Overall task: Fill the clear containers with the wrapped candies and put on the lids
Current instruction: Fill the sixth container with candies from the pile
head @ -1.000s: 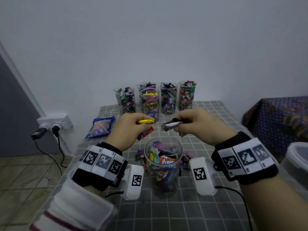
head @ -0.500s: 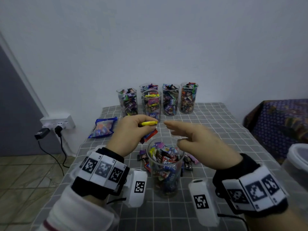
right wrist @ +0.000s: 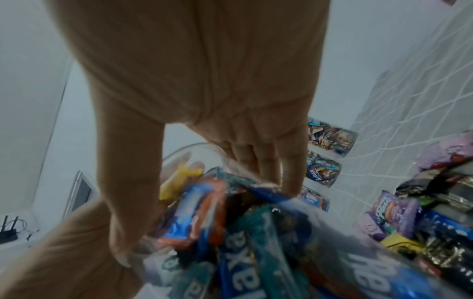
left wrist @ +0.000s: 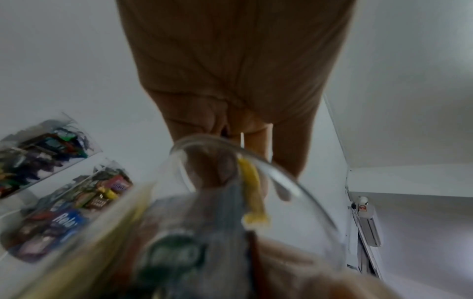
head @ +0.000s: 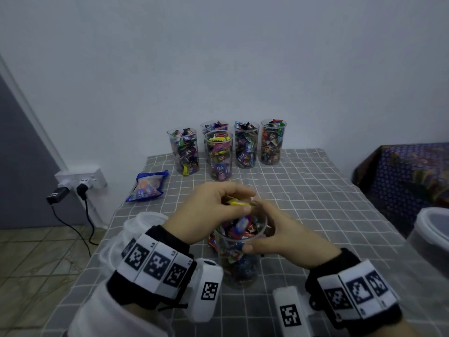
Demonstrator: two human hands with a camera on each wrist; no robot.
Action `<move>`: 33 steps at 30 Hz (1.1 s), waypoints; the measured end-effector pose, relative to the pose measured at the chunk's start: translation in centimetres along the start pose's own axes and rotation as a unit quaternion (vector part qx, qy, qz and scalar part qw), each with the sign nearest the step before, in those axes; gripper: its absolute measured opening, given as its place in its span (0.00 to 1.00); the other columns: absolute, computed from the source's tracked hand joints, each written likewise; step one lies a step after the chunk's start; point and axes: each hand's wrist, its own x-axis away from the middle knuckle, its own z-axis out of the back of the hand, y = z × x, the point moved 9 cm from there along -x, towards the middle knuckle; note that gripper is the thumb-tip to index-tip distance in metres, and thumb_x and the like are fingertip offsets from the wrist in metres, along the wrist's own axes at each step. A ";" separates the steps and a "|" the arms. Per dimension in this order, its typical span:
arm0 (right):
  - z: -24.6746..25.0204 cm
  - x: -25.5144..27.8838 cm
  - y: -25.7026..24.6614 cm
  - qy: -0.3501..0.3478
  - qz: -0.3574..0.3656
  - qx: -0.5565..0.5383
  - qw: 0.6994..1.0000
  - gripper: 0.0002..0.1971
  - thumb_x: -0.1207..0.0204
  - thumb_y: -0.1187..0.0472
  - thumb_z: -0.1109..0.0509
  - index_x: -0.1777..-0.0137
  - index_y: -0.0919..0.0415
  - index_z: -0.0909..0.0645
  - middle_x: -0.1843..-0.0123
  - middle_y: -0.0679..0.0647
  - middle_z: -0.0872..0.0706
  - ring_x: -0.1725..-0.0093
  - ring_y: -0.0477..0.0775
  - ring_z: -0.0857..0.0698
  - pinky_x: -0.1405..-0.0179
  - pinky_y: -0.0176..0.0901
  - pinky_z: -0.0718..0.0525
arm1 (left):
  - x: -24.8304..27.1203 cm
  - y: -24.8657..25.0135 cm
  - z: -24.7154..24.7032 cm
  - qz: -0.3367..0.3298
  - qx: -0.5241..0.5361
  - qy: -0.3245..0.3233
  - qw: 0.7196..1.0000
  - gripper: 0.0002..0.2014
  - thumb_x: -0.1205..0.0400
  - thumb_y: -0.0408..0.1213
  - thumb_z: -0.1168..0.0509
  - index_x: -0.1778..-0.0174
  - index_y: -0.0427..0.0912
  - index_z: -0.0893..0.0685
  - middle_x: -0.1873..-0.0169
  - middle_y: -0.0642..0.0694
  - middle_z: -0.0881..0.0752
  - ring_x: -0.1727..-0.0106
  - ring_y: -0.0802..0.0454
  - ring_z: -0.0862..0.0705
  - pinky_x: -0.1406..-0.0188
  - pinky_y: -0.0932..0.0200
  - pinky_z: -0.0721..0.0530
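We've got the left hand (head: 209,210) pinching a yellow candy (head: 239,203) over the near container (head: 239,254), right hand (head: 279,235) wrapped round its rim; it looks heaped, so dropping more in risks spillover and a lid that won't seat.

five filled containers (head: 220,155) stand behind the near container (head: 239,259).

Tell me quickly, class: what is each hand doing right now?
Left hand: pinches a yellow candy over the near container.
Right hand: grips that container's rim.
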 end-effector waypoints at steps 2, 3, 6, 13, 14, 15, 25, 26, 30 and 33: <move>0.1 0.0 0.3 0.010 0.001 0.005 1.000 0.40 0.40 0.61 0.19 0.28 0.50 0.32 0.36 0.48 0.17 0.36 0.44 0.18 0.33 0.50 0.21 | 0.1 0.5 0.0 -0.004 -0.019 -0.014 1.000 0.13 0.24 0.33 0.28 0.48 0.56 0.14 0.53 0.57 0.11 0.50 0.66 0.14 0.50 0.72 0.18; 0.2 -0.1 0.3 0.011 0.002 0.006 1.000 0.40 0.41 0.59 0.18 0.29 0.50 0.31 0.36 0.47 0.18 0.35 0.45 0.19 0.32 0.51 0.21 | 0.2 0.9 0.1 -0.008 -0.025 -0.018 0.999 0.12 0.24 0.35 0.28 0.48 0.55 0.14 0.54 0.56 0.10 0.50 0.66 0.14 0.50 0.72 0.18; 0.3 -0.1 0.4 0.013 -0.001 0.007 1.000 0.41 0.44 0.55 0.18 0.30 0.48 0.31 0.36 0.47 0.18 0.35 0.45 0.19 0.33 0.53 0.20 | 0.5 1.5 0.3 -0.011 -0.025 -0.029 0.999 0.08 0.23 0.38 0.29 0.50 0.53 0.11 0.55 0.55 0.09 0.52 0.65 0.13 0.51 0.70 0.16; 0.3 -0.2 0.7 0.017 -0.013 0.009 1.000 0.37 0.41 0.59 0.17 0.33 0.48 0.30 0.37 0.48 0.18 0.36 0.45 0.19 0.33 0.52 0.20 | 0.4 1.5 2.0 -0.033 0.003 0.064 0.997 0.06 0.21 0.33 0.33 0.56 0.46 0.11 0.67 0.54 0.11 0.64 0.65 0.14 0.66 0.75 0.22; 0.3 -0.2 0.8 0.016 -0.017 0.018 1.000 0.37 0.40 0.59 0.17 0.32 0.47 0.31 0.36 0.47 0.19 0.35 0.45 0.20 0.33 0.51 0.20 | 0.4 1.2 2.5 -0.036 0.008 0.086 0.996 0.06 0.20 0.33 0.34 0.57 0.47 0.11 0.66 0.52 0.11 0.64 0.62 0.14 0.67 0.73 0.21; 0.4 -0.1 0.9 0.010 -0.021 0.031 0.999 0.38 0.39 0.58 0.17 0.31 0.47 0.32 0.35 0.45 0.21 0.34 0.44 0.21 0.33 0.50 0.20 | 0.4 1.0 3.0 -0.034 0.006 0.105 0.994 0.07 0.20 0.34 0.34 0.57 0.49 0.12 0.65 0.50 0.11 0.63 0.58 0.14 0.67 0.71 0.19; 4.4 -1.6 5.1 -0.022 -0.160 0.362 0.918 0.38 0.24 0.53 0.31 0.18 0.49 0.46 0.21 0.53 0.32 0.27 0.53 0.28 0.33 0.43 0.29 | -1.2 -7.8 4.1 0.140 -0.153 0.047 0.977 0.13 0.18 0.36 0.35 0.39 0.52 0.19 0.42 0.51 0.17 0.42 0.52 0.18 0.47 0.58 0.21; 4.5 -2.1 6.0 -0.031 -0.175 0.387 0.905 0.38 0.24 0.52 0.31 0.18 0.51 0.46 0.22 0.54 0.31 0.28 0.54 0.28 0.33 0.44 0.29 | -1.3 -9.0 3.5 0.169 -0.191 0.004 0.967 0.17 0.19 0.38 0.34 0.34 0.52 0.21 0.39 0.52 0.19 0.39 0.52 0.19 0.43 0.57 0.21; 3.8 -3.6 9.3 -0.074 -0.213 0.411 0.883 0.42 0.33 0.43 0.26 0.22 0.50 0.41 0.27 0.51 0.25 0.32 0.55 0.23 0.32 0.54 0.24 | -1.7 -10.4 1.0 0.191 -0.277 -0.108 0.935 0.24 0.24 0.44 0.28 0.32 0.54 0.24 0.36 0.50 0.19 0.37 0.48 0.18 0.37 0.50 0.20; 3.0 -4.4 10.2 -0.082 -0.196 0.415 0.885 0.46 0.44 0.35 0.25 0.25 0.42 0.38 0.31 0.47 0.22 0.35 0.54 0.20 0.33 0.55 0.22 | -2.1 -13.3 -0.9 0.199 -0.342 -0.188 0.899 0.34 0.27 0.46 0.25 0.26 0.52 0.29 0.29 0.48 0.25 0.28 0.47 0.28 0.27 0.50 0.30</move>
